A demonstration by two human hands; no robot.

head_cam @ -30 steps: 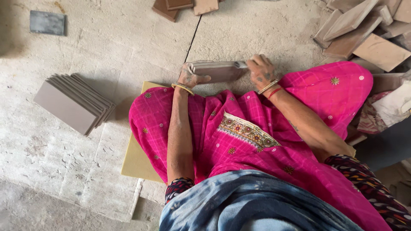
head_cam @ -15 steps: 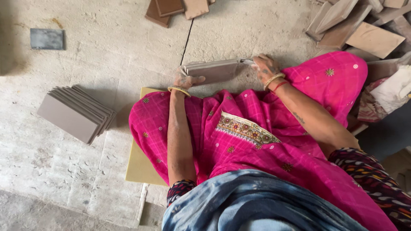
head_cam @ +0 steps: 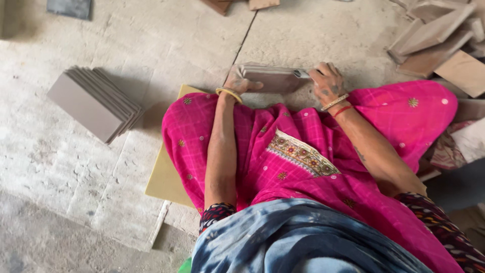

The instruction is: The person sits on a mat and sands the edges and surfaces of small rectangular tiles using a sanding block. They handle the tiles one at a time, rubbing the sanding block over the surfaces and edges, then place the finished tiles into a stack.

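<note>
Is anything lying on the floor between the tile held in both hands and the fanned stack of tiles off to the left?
Nothing visible does. The tile sits between the left hand and right hand; only bare concrete floor lies toward the stack.

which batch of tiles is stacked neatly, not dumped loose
The grey tile stack on the floor beyond the left hand; the brown tiles at upper right lie jumbled.

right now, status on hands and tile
Left hand and right hand grip one brown tile by its ends. Tile stack off left. Nothing blocking.
</note>
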